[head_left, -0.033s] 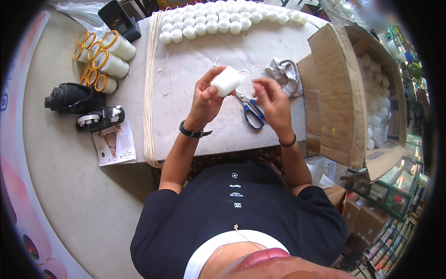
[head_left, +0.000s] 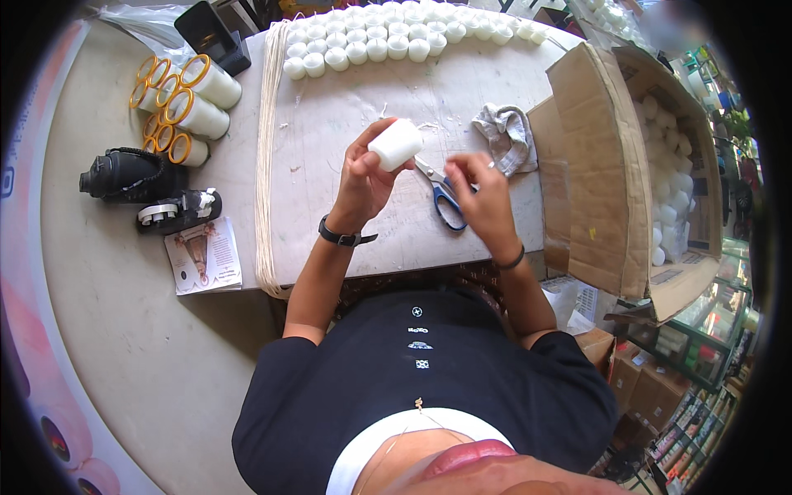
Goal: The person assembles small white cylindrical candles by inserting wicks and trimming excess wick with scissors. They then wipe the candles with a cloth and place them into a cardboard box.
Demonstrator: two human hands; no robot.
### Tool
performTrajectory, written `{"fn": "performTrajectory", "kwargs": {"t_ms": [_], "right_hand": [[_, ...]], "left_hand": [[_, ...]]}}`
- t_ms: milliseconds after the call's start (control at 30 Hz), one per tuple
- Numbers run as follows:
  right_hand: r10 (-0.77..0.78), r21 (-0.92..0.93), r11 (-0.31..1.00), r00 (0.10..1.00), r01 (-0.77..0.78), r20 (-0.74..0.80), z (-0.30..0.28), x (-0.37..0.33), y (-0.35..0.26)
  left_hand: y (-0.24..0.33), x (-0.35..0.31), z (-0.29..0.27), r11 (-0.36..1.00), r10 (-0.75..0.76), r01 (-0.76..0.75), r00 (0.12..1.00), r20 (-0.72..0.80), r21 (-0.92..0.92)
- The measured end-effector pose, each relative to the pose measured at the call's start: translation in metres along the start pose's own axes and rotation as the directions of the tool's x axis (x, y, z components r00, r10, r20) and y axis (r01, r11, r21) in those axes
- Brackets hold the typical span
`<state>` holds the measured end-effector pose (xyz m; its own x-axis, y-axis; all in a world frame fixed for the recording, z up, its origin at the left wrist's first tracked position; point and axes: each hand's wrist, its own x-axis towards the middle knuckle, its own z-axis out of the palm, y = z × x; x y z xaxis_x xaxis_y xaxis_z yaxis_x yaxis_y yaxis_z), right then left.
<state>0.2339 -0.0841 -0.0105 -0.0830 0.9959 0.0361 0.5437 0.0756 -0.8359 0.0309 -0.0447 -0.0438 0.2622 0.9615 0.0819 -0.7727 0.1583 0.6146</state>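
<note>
My left hand [head_left: 369, 169] grips a short white candle [head_left: 397, 145], tilted, above the table. My right hand [head_left: 481, 194] is to the right of the candle, apart from it. Its thumb and fingers are drawn together in a pinch; a thin wick between them, if any, is too small to make out. Below and between my hands lie scissors [head_left: 446, 206] with blue handles, the blades partly hidden by my left hand and the candle. Several similar white candles [head_left: 377, 49] stand in rows at the far edge of the table.
A bundle of long cream wick strands [head_left: 266, 165] lies along the table's left side. A grey cloth [head_left: 505, 136] lies near an open cardboard box [head_left: 598, 173] holding white candles. Left are gold-rimmed jars [head_left: 196, 113], a black bottle [head_left: 132, 172] and leaflets [head_left: 204, 256].
My right hand has moved slightly down, with its fingers turned a little. My left hand and the candle have shifted slightly left.
</note>
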Motion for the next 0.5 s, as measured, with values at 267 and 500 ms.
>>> {"fn": "performTrajectory", "kwargs": {"t_ms": [267, 500], "right_hand": [[-0.125, -0.467, 0.879, 0.992, 0.098, -0.028, 0.035, -0.041, 0.039], [-0.083, -0.381, 0.919, 0.994, 0.102, 0.068, 0.013, -0.027, 0.036]], "left_hand": [[0.018, -0.013, 0.009, 0.96, -0.094, 0.072, 0.993, -0.069, -0.269], [0.021, -0.019, 0.006, 0.822, -0.082, 0.105, 0.994, 0.066, -0.56]]}}
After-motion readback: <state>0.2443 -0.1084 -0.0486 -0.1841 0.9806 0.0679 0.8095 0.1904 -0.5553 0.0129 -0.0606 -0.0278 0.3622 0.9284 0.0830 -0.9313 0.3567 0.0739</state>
